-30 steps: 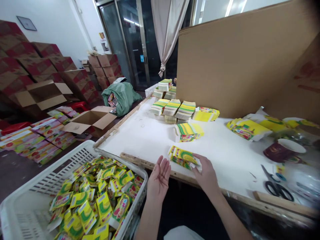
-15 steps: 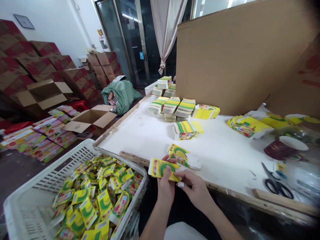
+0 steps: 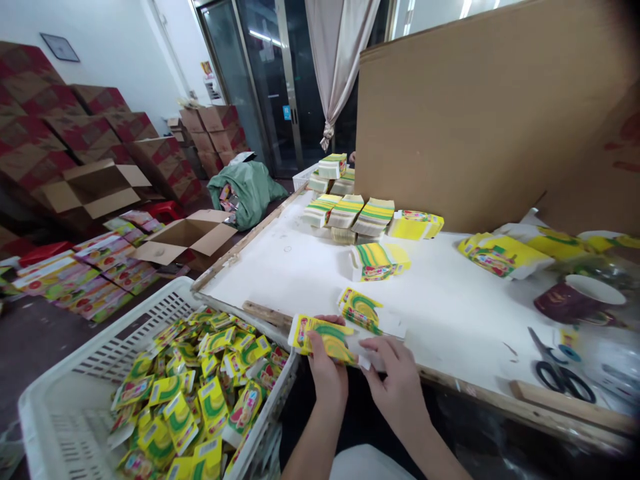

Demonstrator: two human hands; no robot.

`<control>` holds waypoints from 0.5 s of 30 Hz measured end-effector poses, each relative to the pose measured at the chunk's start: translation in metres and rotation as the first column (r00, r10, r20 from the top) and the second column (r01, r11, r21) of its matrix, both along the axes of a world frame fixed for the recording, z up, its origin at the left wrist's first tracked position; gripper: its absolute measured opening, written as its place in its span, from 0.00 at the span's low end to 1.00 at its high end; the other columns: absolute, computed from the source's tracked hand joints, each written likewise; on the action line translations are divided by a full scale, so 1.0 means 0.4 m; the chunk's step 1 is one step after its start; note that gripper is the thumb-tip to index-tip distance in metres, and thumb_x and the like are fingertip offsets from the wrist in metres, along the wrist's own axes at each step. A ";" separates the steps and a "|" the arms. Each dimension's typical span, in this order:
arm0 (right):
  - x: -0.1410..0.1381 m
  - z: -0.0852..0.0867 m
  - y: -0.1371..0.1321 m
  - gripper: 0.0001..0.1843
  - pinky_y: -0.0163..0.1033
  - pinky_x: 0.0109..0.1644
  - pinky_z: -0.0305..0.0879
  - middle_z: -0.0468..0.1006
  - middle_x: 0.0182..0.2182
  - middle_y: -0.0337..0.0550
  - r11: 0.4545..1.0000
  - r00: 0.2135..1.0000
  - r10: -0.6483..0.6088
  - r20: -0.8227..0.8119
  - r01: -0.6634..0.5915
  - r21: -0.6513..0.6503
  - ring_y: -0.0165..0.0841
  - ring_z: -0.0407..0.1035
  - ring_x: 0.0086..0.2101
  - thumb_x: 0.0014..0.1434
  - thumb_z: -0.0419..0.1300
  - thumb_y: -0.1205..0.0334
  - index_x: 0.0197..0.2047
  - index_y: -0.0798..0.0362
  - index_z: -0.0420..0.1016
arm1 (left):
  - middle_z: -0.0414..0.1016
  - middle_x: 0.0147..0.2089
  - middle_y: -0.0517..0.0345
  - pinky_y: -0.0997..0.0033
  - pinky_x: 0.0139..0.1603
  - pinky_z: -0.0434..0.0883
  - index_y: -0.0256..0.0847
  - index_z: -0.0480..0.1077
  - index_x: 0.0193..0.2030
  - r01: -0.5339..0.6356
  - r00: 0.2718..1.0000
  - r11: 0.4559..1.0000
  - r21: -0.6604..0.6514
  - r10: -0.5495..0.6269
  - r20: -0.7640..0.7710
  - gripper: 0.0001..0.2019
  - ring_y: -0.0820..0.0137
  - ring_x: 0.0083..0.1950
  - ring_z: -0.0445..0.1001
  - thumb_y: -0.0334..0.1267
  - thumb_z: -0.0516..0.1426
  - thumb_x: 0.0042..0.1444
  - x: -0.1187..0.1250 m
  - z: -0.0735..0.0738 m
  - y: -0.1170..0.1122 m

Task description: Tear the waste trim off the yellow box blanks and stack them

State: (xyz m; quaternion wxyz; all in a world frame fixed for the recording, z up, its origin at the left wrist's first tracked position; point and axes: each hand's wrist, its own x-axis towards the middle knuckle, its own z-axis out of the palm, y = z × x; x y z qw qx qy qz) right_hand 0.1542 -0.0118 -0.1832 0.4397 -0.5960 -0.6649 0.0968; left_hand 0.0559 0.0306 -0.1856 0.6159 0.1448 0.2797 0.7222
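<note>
Both my hands hold one flat yellow-and-green printed carton (image 3: 323, 337) just in front of the table's near edge. My left hand (image 3: 327, 373) grips it from below with fingers curled round it. My right hand (image 3: 393, 380) pinches its right end, where a white flap shows. Just beyond, on the white table top (image 3: 280, 267), lies a small stack of the same flat cartons (image 3: 359, 308).
A white plastic crate (image 3: 90, 373) at lower left holds several folded yellow-green cartons. More stacks (image 3: 357, 217) sit at the table's back beside a big cardboard sheet (image 3: 480, 120). Scissors (image 3: 560, 373) and a dark red cup (image 3: 575, 300) lie at right. Brown boxes stand on the floor at left.
My right hand left the stack on the table and my open left hand closed; both now hold one carton lifted off the stack, near the table edge.
</note>
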 end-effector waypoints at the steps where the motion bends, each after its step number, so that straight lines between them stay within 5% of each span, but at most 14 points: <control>1: -0.003 0.004 0.000 0.13 0.46 0.41 0.63 0.70 0.36 0.45 1.000 1.000 -0.021 0.016 0.021 0.009 0.40 0.65 0.39 0.49 0.54 0.69 0.39 0.51 0.69 | 0.72 0.38 0.56 0.67 0.44 0.67 0.42 0.67 0.41 -0.026 0.998 0.999 0.022 0.027 -0.050 0.17 0.67 0.42 0.71 0.52 0.53 0.50 0.004 -0.006 -0.004; 4: -0.014 0.004 0.013 0.13 0.43 0.39 0.64 0.69 0.35 0.44 0.995 0.990 0.060 -0.129 -0.070 -0.074 0.37 0.65 0.37 0.50 0.54 0.68 0.41 0.50 0.68 | 0.71 0.41 0.52 0.67 0.43 0.67 0.41 0.65 0.44 -0.044 0.975 0.997 0.061 0.056 -0.214 0.21 0.65 0.44 0.70 0.53 0.53 0.49 0.014 -0.027 -0.016; 7: -0.013 -0.016 0.040 0.03 0.36 0.32 0.65 0.68 0.29 0.40 0.951 0.898 0.192 -0.396 -0.269 -0.150 0.31 0.65 0.30 0.50 0.54 0.68 0.31 0.53 0.67 | 0.69 0.46 0.49 0.65 0.43 0.67 0.42 0.63 0.47 0.036 0.935 0.994 0.106 0.004 -0.355 0.25 0.62 0.47 0.69 0.55 0.55 0.46 0.006 -0.033 -0.019; 10: 0.025 -0.034 0.062 0.03 0.33 0.27 0.64 0.64 0.28 0.39 0.966 0.899 0.144 -0.413 -0.218 -0.139 0.30 0.63 0.28 0.50 0.55 0.67 0.26 0.53 0.62 | 0.61 0.54 0.47 0.60 0.53 0.61 0.44 0.58 0.50 -0.006 0.869 0.958 0.288 0.147 -0.473 0.32 0.57 0.56 0.60 0.57 0.57 0.40 -0.031 0.005 -0.012; 13: 0.079 -0.023 0.067 0.07 0.35 0.30 0.65 0.65 0.34 0.42 0.988 0.984 0.083 -0.159 -0.102 -0.113 0.32 0.63 0.32 0.48 0.51 0.73 0.29 0.52 0.65 | 0.56 0.58 0.46 0.55 0.61 0.46 0.42 0.56 0.54 -0.052 0.630 0.895 0.443 0.374 -0.681 0.35 0.56 0.61 0.52 0.48 0.63 0.38 -0.074 0.067 0.000; 15: 0.101 0.000 0.061 0.12 0.38 0.36 0.65 0.65 0.35 0.42 0.989 0.993 0.117 -0.009 -0.117 -0.095 0.34 0.63 0.36 0.46 0.49 0.77 0.30 0.51 0.66 | 0.59 0.57 0.47 0.52 0.62 0.37 0.43 0.59 0.53 0.164 0.448 0.901 0.401 0.294 -0.844 0.38 0.53 0.61 0.51 0.42 0.66 0.31 -0.088 0.093 0.009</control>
